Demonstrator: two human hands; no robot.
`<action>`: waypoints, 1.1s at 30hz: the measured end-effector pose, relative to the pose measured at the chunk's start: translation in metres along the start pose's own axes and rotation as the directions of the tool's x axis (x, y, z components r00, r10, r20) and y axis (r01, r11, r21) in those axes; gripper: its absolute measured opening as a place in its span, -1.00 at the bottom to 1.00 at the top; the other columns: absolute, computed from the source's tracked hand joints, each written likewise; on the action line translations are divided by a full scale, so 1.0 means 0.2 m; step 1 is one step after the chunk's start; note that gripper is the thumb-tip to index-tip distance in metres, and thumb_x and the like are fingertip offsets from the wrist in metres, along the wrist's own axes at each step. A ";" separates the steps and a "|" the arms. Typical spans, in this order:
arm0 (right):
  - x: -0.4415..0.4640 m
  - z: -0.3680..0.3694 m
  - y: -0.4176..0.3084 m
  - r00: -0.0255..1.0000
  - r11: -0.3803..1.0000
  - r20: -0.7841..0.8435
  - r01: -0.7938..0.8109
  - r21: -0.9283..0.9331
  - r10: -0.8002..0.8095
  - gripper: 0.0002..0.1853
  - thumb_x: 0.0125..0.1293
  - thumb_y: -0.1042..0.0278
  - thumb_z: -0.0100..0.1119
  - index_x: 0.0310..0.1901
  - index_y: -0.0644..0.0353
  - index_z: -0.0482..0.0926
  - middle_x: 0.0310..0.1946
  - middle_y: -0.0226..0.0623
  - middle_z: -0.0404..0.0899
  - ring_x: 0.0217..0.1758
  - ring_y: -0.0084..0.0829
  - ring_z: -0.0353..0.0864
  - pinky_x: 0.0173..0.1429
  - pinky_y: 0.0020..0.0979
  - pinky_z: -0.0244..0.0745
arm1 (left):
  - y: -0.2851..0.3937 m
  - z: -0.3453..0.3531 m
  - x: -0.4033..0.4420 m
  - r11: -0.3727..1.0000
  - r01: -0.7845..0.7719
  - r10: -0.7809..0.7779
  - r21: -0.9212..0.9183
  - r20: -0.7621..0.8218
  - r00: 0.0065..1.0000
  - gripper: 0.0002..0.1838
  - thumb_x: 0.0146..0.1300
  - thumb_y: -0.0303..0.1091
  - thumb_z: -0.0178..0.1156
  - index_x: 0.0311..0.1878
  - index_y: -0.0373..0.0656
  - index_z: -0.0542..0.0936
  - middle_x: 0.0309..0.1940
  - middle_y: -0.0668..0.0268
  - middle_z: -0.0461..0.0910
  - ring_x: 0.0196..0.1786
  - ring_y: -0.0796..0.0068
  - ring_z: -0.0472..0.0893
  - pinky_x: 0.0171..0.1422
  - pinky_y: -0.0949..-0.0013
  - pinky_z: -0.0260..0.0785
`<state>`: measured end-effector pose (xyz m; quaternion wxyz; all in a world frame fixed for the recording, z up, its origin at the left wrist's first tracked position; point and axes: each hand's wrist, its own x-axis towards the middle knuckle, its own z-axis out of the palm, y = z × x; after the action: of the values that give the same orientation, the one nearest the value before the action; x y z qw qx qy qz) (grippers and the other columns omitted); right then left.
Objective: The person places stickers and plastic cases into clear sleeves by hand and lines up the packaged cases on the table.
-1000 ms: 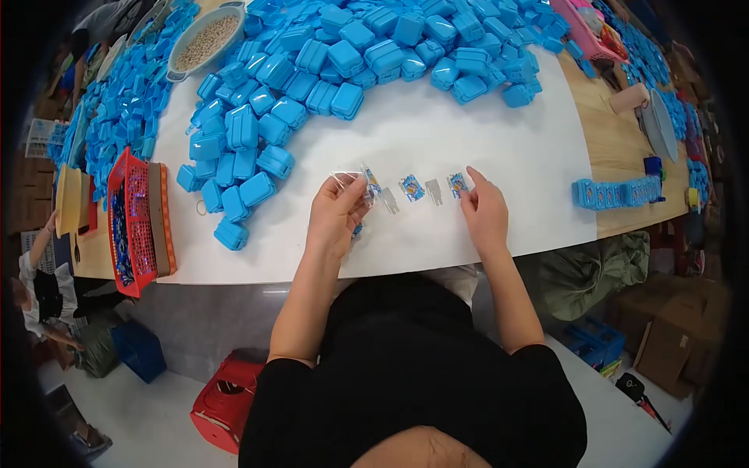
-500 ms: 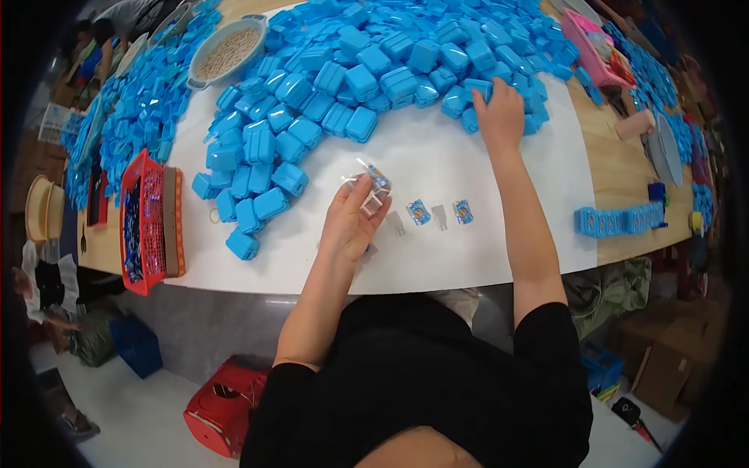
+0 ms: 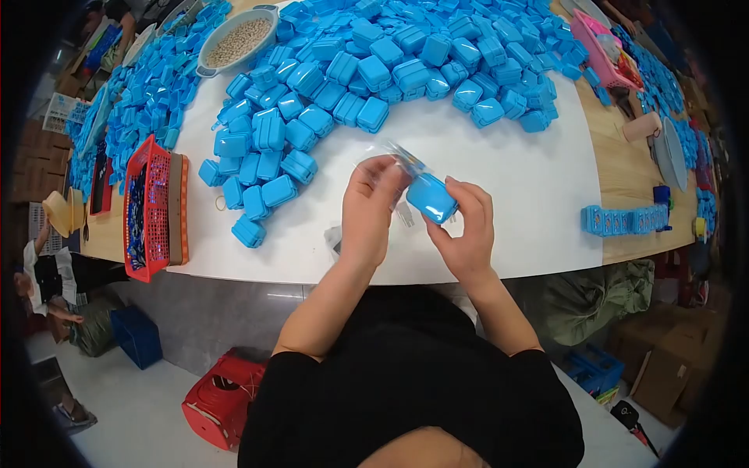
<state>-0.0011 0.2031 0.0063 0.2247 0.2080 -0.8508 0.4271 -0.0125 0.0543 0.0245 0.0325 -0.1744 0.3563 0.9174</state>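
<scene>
The left hand has its grip pinched on a clear packet, thumb against fingers. The right hand has its grip clamped on a blue case, thumb on the near side and fingers at the far right corner. The case is just right of the packet, above the white part of the counter; whether they touch, I cannot tell. A pile of similar cases lies beyond both hands, with a red basket well to the left.
</scene>
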 end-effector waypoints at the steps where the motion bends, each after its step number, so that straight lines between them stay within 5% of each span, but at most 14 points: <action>1: -0.01 -0.01 -0.01 0.999 0.998 0.007 -0.040 0.047 0.040 -0.40 -0.01 0.72 0.27 0.14 0.20 0.40 0.17 -0.14 0.31 0.14 -0.21 0.45 0.17 -0.33 0.48 | -0.02 0.00 -0.03 0.980 -0.136 0.129 0.146 0.057 0.990 -0.62 0.32 -0.40 0.21 0.14 -0.26 0.38 -0.03 0.14 0.52 0.02 0.37 0.56 0.20 0.34 0.40; 4: -0.05 -0.02 -0.04 0.985 0.968 0.032 -0.174 0.183 0.171 -0.38 -0.02 0.72 0.29 0.15 0.20 0.38 0.18 -0.15 0.30 0.18 -0.20 0.44 0.21 -0.30 0.47 | -0.07 -0.01 -0.09 0.694 -0.520 0.410 0.498 0.321 0.854 -0.55 0.29 -0.46 0.20 0.20 -0.28 0.32 0.05 0.10 0.47 0.06 0.38 0.52 0.22 0.34 0.38; 5: -0.06 -0.01 -0.04 0.984 0.967 0.032 -0.177 0.183 0.174 -0.38 -0.02 0.72 0.29 0.15 0.20 0.38 0.18 -0.15 0.30 0.18 -0.20 0.44 0.21 -0.30 0.47 | -0.07 0.00 -0.09 0.695 -0.518 0.407 0.499 0.321 0.855 -0.55 0.29 -0.46 0.20 0.20 -0.28 0.32 0.05 0.10 0.47 0.06 0.38 0.52 0.22 0.34 0.38; 9: -0.11 0.09 -0.01 0.962 0.970 -0.273 0.042 0.238 0.025 -0.34 -0.02 0.70 0.33 0.18 0.22 0.35 0.13 -0.16 0.38 0.23 -0.17 0.43 0.27 -0.29 0.44 | -0.04 0.08 -0.10 0.929 -0.089 0.057 0.358 0.100 0.993 -0.40 0.21 -0.56 0.21 0.30 -0.25 0.22 0.13 0.07 0.42 0.09 0.33 0.48 0.24 0.33 0.36; 15: -0.08 0.03 -0.02 0.960 0.991 -0.280 0.041 0.125 -0.004 -0.36 -0.01 0.63 0.37 0.17 0.23 0.39 0.11 -0.18 0.43 0.21 -0.20 0.48 0.29 -0.25 0.42 | -0.07 0.04 -0.12 0.965 -0.001 -0.065 0.264 0.241 0.968 -0.27 0.14 -0.58 0.25 0.36 -0.17 0.16 0.19 0.06 0.40 0.14 0.24 0.48 0.27 0.28 0.33; 18: -0.05 -0.05 -0.12 0.891 0.750 0.001 -0.383 0.539 0.454 -0.37 0.00 0.67 0.34 0.17 0.23 0.39 0.13 -0.17 0.44 0.19 -0.20 0.49 0.30 -0.27 0.41 | -0.07 0.01 -0.11 0.977 -0.114 0.056 0.180 0.299 0.953 -0.19 0.08 -0.59 0.29 0.40 -0.12 0.12 0.25 0.03 0.35 0.19 0.20 0.46 0.30 0.23 0.32; 19: -0.05 -0.07 -0.13 0.820 0.595 0.131 -0.504 0.626 0.557 -0.38 0.01 0.69 0.33 0.17 0.23 0.39 0.13 -0.17 0.45 0.19 -0.21 0.49 0.30 -0.27 0.40 | -0.08 0.00 -0.11 0.977 -0.150 0.097 0.148 0.317 0.944 -0.16 0.07 -0.59 0.30 0.41 -0.11 0.11 0.27 0.02 0.34 0.20 0.18 0.45 0.30 0.22 0.31; 20: -0.06 -0.07 -0.12 0.818 0.595 0.127 -0.506 0.625 0.562 -0.38 0.01 0.69 0.33 0.17 0.23 0.39 0.13 -0.17 0.45 0.19 -0.21 0.49 0.30 -0.27 0.40 | -0.07 0.01 -0.11 0.978 -0.145 0.091 0.149 0.320 0.943 -0.16 0.07 -0.59 0.30 0.41 -0.11 0.11 0.27 0.02 0.34 0.20 0.18 0.45 0.30 0.22 0.31; 24: -0.09 -0.03 -0.07 0.990 0.958 -0.110 -0.056 0.282 0.090 -0.38 0.01 0.71 0.32 0.17 0.22 0.41 0.14 -0.17 0.46 0.16 -0.23 0.51 0.25 -0.30 0.44 | -0.02 0.05 -0.10 0.982 -0.112 0.056 0.153 0.329 0.943 -0.03 0.01 -0.44 0.43 0.45 -0.12 0.08 0.28 -0.06 0.29 0.30 0.10 0.38 0.38 0.16 0.25; 29: -0.10 -0.04 -0.09 0.962 0.865 -0.052 -0.217 0.453 0.269 -0.38 -0.01 0.69 0.35 0.16 0.22 0.43 0.15 -0.16 0.46 0.15 -0.23 0.51 0.22 -0.33 0.46 | -0.12 -0.02 -0.09 0.941 -0.231 0.104 0.248 0.439 0.892 -0.01 -0.01 -0.61 0.36 0.46 -0.05 0.04 0.33 -0.05 0.27 0.26 0.12 0.43 0.31 0.18 0.32; 33: -0.10 -0.06 -0.06 0.986 0.947 -0.050 -0.137 0.291 0.158 -0.37 0.02 0.72 0.29 0.19 0.22 0.39 0.19 -0.13 0.41 0.22 -0.22 0.46 0.28 -0.29 0.43 | -0.09 0.02 -0.12 0.974 -0.099 0.031 0.204 0.309 0.950 0.00 -0.01 -0.61 0.36 0.47 -0.02 0.03 0.32 -0.08 0.28 0.26 0.10 0.43 0.31 0.18 0.33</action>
<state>0.0248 0.2096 0.0085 0.1901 0.1584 -0.7843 0.5688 0.0128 0.0724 0.0246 0.0753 -0.0145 0.4505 0.8895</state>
